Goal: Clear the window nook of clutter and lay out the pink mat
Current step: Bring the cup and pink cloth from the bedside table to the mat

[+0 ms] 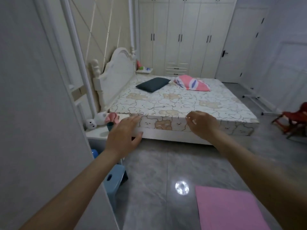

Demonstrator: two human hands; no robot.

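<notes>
Pink mat (229,209) lies flat on the grey floor (154,163) closest to us, below and under our right forearm, well short of our right hand (201,124). We hold that hand out in the air in front of the bed (174,103), its fingers loosely curled and holding nothing. Our left hand (123,136) reaches forward too, its fingers straight and spread, its thumb out to the side; it hangs before the near corner of the bed and grips nothing, though we cannot tell whether the fingertips touch the mattress edge.

Just left of our left hand stands a white bedside table (96,132) carrying a white plush toy (99,119) and a pink cloth bundle (113,117). Below our left forearm sits a blue stool (116,180) on the floor. Beyond both hands, on the bed, lie a dark pillow (153,84) and a pink patterned pillow (192,83). Far right of our right hand a red chair (294,120) stands on the floor, and white wardrobes (182,35) fill the far wall.
</notes>
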